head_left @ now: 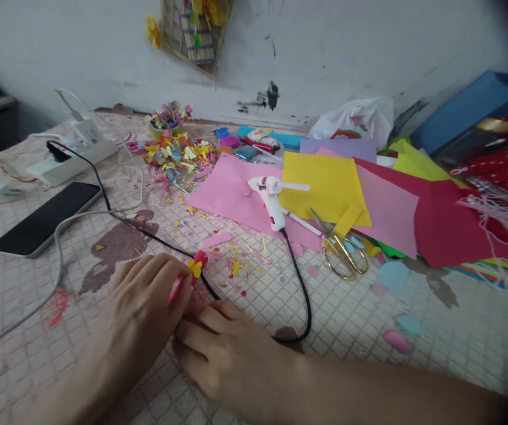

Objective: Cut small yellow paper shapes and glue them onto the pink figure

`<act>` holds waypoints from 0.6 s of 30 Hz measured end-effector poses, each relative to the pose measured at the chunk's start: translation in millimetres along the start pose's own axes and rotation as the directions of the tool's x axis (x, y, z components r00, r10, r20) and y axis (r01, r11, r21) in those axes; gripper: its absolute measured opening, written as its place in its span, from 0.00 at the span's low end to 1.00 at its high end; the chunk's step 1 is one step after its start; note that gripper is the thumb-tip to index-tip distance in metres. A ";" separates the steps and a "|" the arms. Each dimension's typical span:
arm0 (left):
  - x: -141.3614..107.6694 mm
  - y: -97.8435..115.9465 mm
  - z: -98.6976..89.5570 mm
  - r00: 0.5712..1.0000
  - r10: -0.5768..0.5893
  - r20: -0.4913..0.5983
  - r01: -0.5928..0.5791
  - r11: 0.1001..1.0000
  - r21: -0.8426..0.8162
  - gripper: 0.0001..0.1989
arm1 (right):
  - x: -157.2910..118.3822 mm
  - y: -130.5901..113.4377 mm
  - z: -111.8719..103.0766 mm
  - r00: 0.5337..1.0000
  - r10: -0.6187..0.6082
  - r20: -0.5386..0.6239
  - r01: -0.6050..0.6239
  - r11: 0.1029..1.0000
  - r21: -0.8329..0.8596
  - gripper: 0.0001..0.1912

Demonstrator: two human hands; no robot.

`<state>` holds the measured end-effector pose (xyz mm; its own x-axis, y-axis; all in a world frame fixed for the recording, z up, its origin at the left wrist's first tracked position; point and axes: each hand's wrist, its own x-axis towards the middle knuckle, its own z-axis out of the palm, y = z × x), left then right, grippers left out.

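Close to the front of the table, my left hand (pixel 150 289) is closed around a small red-pink paper piece (pixel 200 258) with a yellow paper cutout (pixel 195 268) on it. Most of this piece is hidden by my fingers. My right hand (pixel 231 348) lies against the left one, its fingers bent and its fingertips out of sight, so what they grip cannot be made out. A black cord (pixel 209 286) passes just behind both hands. It leads to a white hot glue gun (pixel 269 198), lying on pink paper (pixel 222 189) with a glue stick in it.
Gold-handled scissors (pixel 344 251) lie beside yellow paper (pixel 324 189). Several coloured sheets and a red sheet (pixel 443 224) spread to the right. Small paper cutouts (pixel 178 150) are heaped at the back. On the left are a phone (pixel 45 218) and a power strip (pixel 72 162) with cables.
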<state>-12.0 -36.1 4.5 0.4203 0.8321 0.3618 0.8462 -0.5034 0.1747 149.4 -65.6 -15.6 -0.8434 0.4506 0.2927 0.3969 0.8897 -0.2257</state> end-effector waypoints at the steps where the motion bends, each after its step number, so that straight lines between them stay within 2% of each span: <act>1: 0.2 -0.5 0.7 1.000 0.002 -0.005 -0.002 1.000 -0.001 0.10 | 0.1 0.0 -0.1 1.000 -0.003 -0.001 0.003 1.000 0.000 0.12; 18: 2.0 0.1 4.2 1.000 -0.004 -0.011 0.005 1.000 0.017 0.11 | -1.1 0.4 -0.5 1.000 -0.007 0.006 0.007 1.000 0.008 0.13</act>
<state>-9.7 -33.5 1.4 0.4131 0.8319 0.3706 0.8536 -0.4955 0.1606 150.7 -65.6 -15.6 -0.8483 0.4439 0.2888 0.3883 0.8922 -0.2308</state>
